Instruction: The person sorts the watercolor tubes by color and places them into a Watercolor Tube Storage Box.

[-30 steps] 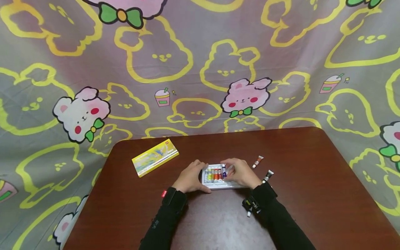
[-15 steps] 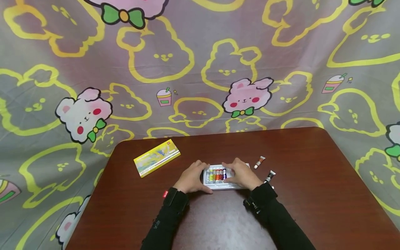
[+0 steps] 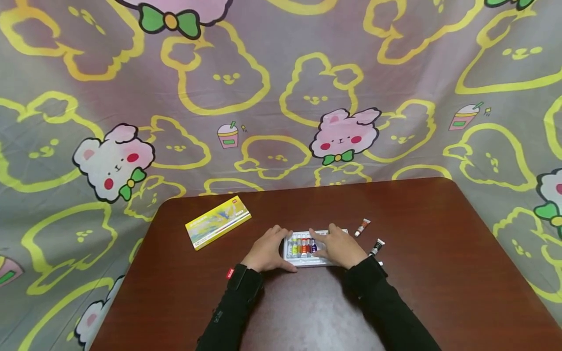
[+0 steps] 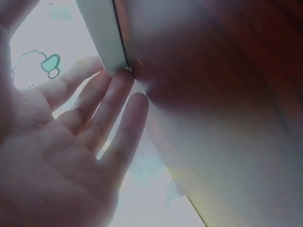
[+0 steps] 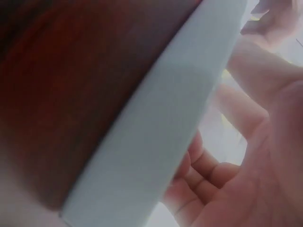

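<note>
A white paint tray [image 3: 311,262] lies on the table, with several small paint tubes [image 3: 304,247] in yellow, green, orange, red and purple side by side in its left part. My left hand [image 3: 265,249] holds the tray's left end, thumb at the near corner and fingers at the far one. Nearly straight fingertips [image 4: 124,78] touch the tray's end in the left wrist view. Over the tray's right part lies my right hand [image 3: 342,245]. Its index finger and thumb are spread beside the purple tube, with nothing visible between them. The tray's wall [image 5: 156,113] hides some right fingertips.
A yellow paint box [image 3: 218,222] lies at the back left of the brown table [image 3: 421,229]. Right of the tray are an orange-brown tube [image 3: 362,227] and a black tube [image 3: 377,246]. A white tube end [image 3: 380,263] shows beside my right sleeve. Patterned cloth hangs behind.
My right hand's thumb and index finger have spread apart beside the purple tube, which now lies in line with the others. The left hand stays at the tray's end.
</note>
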### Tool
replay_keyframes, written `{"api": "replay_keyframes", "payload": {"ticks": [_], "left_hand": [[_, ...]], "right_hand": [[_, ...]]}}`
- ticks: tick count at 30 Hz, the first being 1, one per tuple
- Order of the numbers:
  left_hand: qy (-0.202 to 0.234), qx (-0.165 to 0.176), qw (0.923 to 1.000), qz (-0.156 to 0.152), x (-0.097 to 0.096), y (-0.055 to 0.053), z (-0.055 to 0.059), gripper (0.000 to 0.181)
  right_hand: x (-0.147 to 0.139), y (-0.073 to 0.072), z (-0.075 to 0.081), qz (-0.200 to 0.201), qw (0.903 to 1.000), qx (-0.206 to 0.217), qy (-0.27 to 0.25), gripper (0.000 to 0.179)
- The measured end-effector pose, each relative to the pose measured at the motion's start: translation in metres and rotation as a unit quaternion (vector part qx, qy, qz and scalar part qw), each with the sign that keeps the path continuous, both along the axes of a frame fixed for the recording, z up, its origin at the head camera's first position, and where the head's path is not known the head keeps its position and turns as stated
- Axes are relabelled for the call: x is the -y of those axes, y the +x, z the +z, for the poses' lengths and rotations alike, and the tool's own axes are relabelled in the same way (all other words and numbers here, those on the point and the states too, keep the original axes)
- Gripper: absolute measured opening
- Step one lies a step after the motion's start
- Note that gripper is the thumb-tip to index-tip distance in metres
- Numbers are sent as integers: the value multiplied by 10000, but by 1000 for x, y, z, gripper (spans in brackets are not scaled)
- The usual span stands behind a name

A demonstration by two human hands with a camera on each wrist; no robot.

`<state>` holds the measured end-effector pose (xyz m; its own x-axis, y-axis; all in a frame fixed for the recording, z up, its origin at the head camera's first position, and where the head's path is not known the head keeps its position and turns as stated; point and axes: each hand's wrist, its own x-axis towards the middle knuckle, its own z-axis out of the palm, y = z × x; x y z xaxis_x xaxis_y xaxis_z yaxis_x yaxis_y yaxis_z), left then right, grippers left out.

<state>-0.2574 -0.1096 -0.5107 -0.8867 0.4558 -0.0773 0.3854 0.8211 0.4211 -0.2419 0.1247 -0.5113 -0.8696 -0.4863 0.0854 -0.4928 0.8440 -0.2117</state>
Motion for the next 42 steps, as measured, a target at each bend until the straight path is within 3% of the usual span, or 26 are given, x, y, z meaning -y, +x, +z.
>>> {"api": "replay_keyframes", "payload": {"ticks": [4,8,14,21,25,30,36,42], "left_hand": [[9,-7,10000,15,-1,-1,0,103],[-28,25,10000,-15,-2,-1,0,104],[-15,56,10000,43,-3,-2,0,104],[8,81,10000,50,-3,-1,-1,105],[43,84,9999,48,-3,-1,1,105],[61,90,9999,37,-1,0,3,105],[13,24,10000,23,-1,0,2,104],[30,52,10000,78,-1,0,1,105]], "right_hand": [[-2,-2,2,32,10000,47,62,65],[-7,-4,4,149,9993,357,-4,68],[-25,-5,15,-131,9920,978,-791,61],[-52,13,27,-34,9909,849,-1042,40],[-67,33,33,-42,9919,943,-854,20],[-67,54,37,-357,9916,1220,-242,28],[-54,63,29,-311,9935,1093,101,39],[-49,64,29,-141,9915,1294,-64,40]]}}
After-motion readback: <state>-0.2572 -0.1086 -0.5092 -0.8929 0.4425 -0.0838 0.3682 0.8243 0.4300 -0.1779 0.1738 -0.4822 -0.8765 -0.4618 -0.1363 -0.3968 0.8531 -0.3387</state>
